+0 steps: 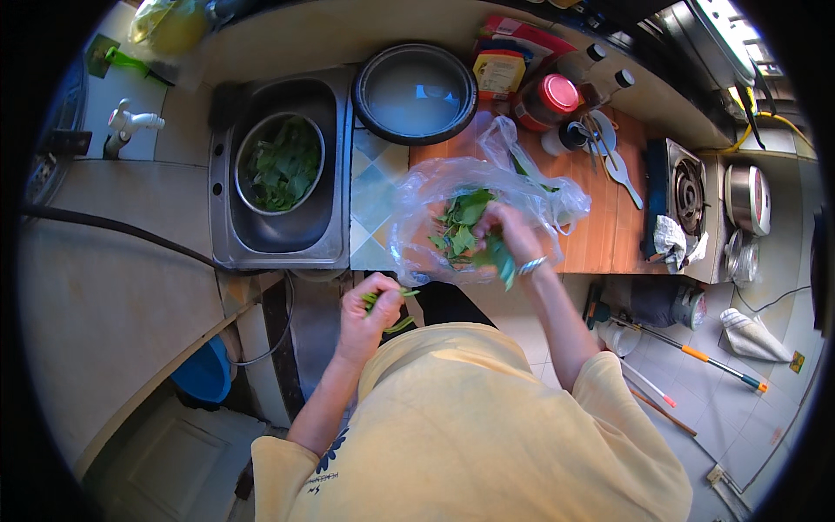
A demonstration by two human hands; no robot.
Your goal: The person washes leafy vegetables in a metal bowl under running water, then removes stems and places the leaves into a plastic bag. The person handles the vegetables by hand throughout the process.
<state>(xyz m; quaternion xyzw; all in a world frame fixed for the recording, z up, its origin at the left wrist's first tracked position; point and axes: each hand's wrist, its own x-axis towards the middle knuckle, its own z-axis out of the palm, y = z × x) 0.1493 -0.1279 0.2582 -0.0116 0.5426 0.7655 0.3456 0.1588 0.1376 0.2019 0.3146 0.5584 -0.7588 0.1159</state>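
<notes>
My left hand (373, 313) is closed around several green stems (403, 323) in front of the counter edge, and the stem ends stick out past my fingers. Over a clear plastic bag (417, 189), my right hand (505, 231) has leafy greens (501, 261) at its fingers, blurred. A loose heap of green leaves (462, 231) lies within the spread-out bag, just left of that hand. In the sink (280, 245), a round metal bowl (242, 186) holds more green leaves (287, 163).
A dark-rimmed basin of cloudy liquid (414, 98) stands right of the sink. Behind the bag are a red-lidded jar (553, 98), bottles (616, 85) and a white spoon (623, 176). A gas stove (685, 189) stands at right. A faucet (130, 124) is left of the sink.
</notes>
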